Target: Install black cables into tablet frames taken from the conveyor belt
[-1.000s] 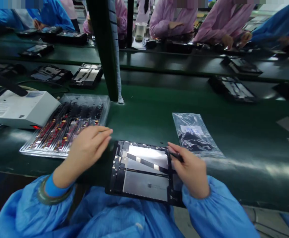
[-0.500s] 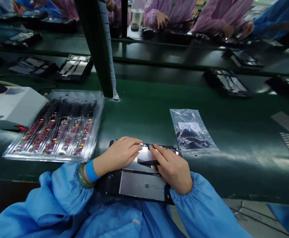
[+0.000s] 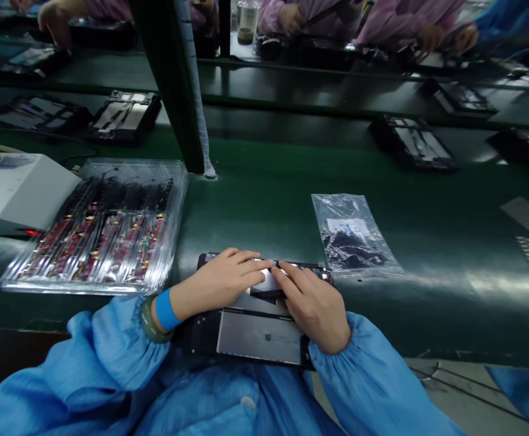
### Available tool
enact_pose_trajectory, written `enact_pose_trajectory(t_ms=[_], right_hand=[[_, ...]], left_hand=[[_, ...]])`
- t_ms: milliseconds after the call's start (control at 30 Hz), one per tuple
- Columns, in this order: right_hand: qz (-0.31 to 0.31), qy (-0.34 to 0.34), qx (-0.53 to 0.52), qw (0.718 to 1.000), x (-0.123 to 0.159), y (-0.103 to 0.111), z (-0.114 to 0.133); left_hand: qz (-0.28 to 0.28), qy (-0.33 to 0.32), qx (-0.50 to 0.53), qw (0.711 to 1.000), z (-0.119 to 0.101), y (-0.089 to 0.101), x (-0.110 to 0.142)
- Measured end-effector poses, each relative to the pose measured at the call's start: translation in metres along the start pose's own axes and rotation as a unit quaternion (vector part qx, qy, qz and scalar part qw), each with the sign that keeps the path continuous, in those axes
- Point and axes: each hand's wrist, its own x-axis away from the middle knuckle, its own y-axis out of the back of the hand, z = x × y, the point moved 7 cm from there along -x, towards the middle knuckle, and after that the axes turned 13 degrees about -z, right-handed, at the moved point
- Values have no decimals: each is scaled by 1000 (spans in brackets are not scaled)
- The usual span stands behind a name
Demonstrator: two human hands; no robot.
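A flat dark electronic device (image 3: 205, 336), its back off, lies before me at the table's front edge. A grey battery-like panel (image 3: 259, 339) fills its near part. My left hand (image 3: 228, 275) lies across the device's far left part, fingers stretched to the far edge. My right hand (image 3: 312, 300) rests on its right part, fingers extended and fingertips close to those of my left. Under the right hand shows a dark strip (image 3: 267, 294); whether it belongs to the device I cannot tell. Both thumbs, and any small part beneath the fingertips, are hidden.
To the left are a clear plastic tray (image 3: 180, 206) of small circuit parts and a white box (image 3: 23, 188). A plastic bag (image 3: 348, 209) of black pieces lies right. A dark post (image 3: 174, 91) rises ahead; more devices (image 3: 416, 142) and co-workers' hands (image 3: 292, 19) are beyond.
My left fingers have shifted slightly right, closer to the right fingertips. My right hand stays almost in place. The view has shifted a little, and a co-worker's hand reaches in at the far left.
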Motion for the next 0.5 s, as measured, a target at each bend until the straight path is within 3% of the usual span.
enact_pose_trajectory(t_ms=[167, 367, 500], right_hand=[[4, 5, -3, 1000, 2, 2, 2], [18, -39, -43, 998, 9, 7, -2], [15, -37, -38, 999, 12, 13, -3]], left_hand=[[8, 9, -1, 1000, 2, -3, -1], [0, 43, 29, 999, 6, -1, -4], [10, 21, 9, 1000, 4, -2, -5]])
